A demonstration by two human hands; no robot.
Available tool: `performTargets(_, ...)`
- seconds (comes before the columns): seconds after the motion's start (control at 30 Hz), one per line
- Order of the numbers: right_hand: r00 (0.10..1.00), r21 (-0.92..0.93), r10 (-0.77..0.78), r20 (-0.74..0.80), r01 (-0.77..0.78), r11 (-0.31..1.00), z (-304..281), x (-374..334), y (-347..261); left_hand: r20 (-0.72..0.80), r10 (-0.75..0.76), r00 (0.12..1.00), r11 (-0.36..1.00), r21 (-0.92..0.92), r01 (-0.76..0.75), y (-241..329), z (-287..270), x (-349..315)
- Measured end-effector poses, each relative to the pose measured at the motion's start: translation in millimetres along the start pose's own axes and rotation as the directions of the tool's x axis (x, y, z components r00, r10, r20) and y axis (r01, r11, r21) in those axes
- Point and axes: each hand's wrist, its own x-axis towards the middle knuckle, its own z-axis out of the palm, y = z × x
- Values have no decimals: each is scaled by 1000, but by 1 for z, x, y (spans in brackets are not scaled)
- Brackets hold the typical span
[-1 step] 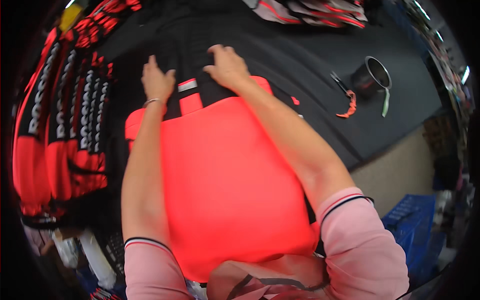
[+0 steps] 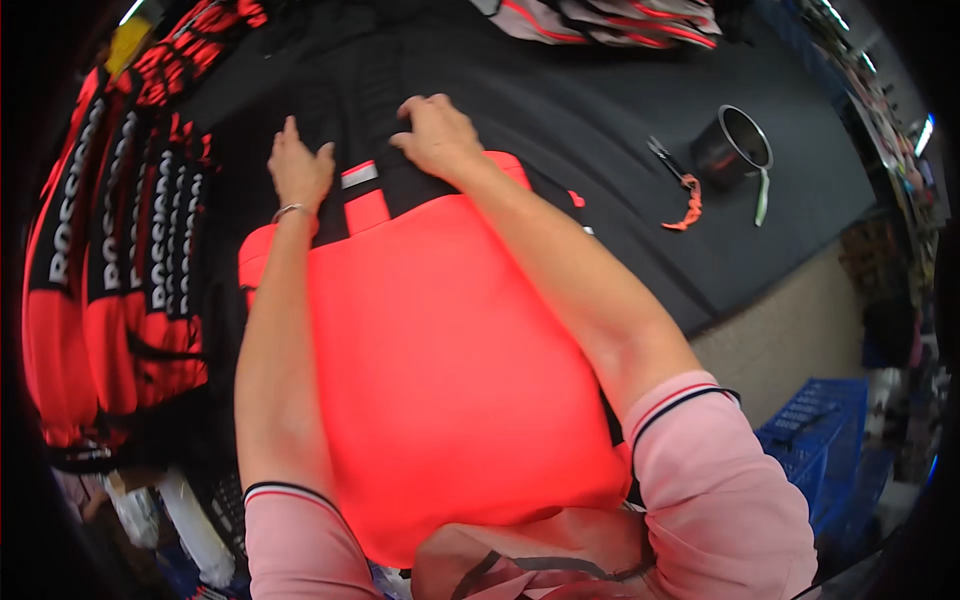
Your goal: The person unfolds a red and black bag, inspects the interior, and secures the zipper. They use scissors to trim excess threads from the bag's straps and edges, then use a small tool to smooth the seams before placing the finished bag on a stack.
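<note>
A bright red bag-like piece [image 2: 440, 350], perhaps a backpack, lies on the black-covered table and reaches down to my body. Black fabric and straps run from its far end, around a small red tab with a pale label [image 2: 359, 176]. My left hand [image 2: 301, 170] rests flat on the black fabric left of the tab, fingers stretched and thumb apart. To the right of it, my right hand [image 2: 438, 135] lies on the black part, fingers slightly bent and thumb spread. Neither hand grips anything I can see. Both forearms lie across the red panel's sides.
Red and black bags [image 2: 110, 260] are stacked along the left. Grey, red-trimmed pieces [image 2: 610, 25] lie at the far edge. A dark metal cup [image 2: 725, 155] and orange-wrapped snips [image 2: 685, 205] sit at right. A blue crate [image 2: 815, 430] stands below the table's right edge.
The whole view has shifted slightly, so everything appears a little further left. My hands keep about the same place on the black fabric.
</note>
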Motion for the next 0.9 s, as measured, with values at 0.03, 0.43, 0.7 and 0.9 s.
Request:
performTargets(0.03,998,26,65,22,-65,998,-4,-1,-1,3,33,999,999,12,-33,2,4,-2)
performTargets(0.43,909,-471,-225,-351,36,881,-181,-91,142,163,430,888,787,-550,-280,127,-64,-98)
performTargets(0.7,947,-707,-7,-322,-236,667,-169,-164,179,43,518,854,848,-158,-507,152,-62,-203)
performTargets(0.9,914,-447,87,-397,-275,851,-178,-158,165,66,541,838,835,-156,-527,158,-67,-216)
